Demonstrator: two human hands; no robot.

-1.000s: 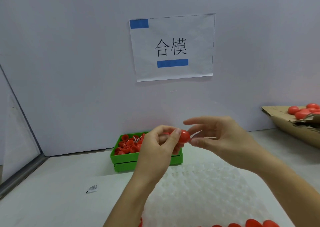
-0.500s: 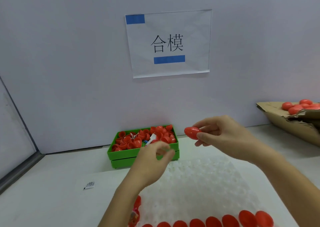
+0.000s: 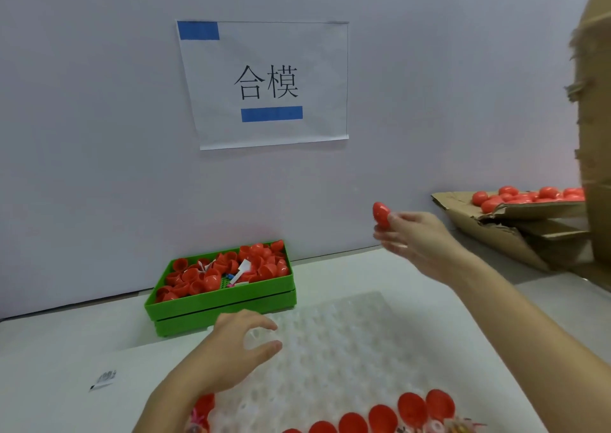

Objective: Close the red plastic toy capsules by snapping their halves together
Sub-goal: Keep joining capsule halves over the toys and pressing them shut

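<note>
Landmark: the green tray (image 3: pixel 228 307) at the back of the white bench (image 3: pixel 59 350).

Left hand (image 3: pixel 239 343) sits just in front of the green tray, forearm coming up from the bottom edge, palm down over the near-left corner of the clear blister sheet (image 3: pixel 347 343). Fingers (image 3: pixel 264 325) loosely curved w/ thumb spread below them, grasping nothing. Can't tell if fingertips touch the sheet.

Green tray itself: heaped w/ loose red capsule halves (image 3: pixel 198 279), open cups facing all ways, plus a few white paper bits mixed in.

Right of the tray & higher up: right hand (image 3: pixel 413 237) raised off the bench, arm stretched fwd from the lower right corner, wrist bent a little. Its fingers pinch a closed red capsule (image 3: pixel 380 213) at the tips, capsule poking out on the tray side of the hand. Egg-shaped, glossy red, a bright highlight near the top. Long axis runs roughly vertical, rounded end up, lower end hidden behind the fingers. Seam not clear enough to call.

In front of the tray, at the sheet's near edge: a row of red halves (image 3: pixel 383 417) seated in the sheet.

Far right of the tray, at bench level: torn cardboard box (image 3: pixel 515 234) w/ a pile of closed red capsules (image 3: pixel 529 194) in it.

Above the tray on the wall: paper sign (image 3: pixel 267 85) w/ blue tape.
</note>
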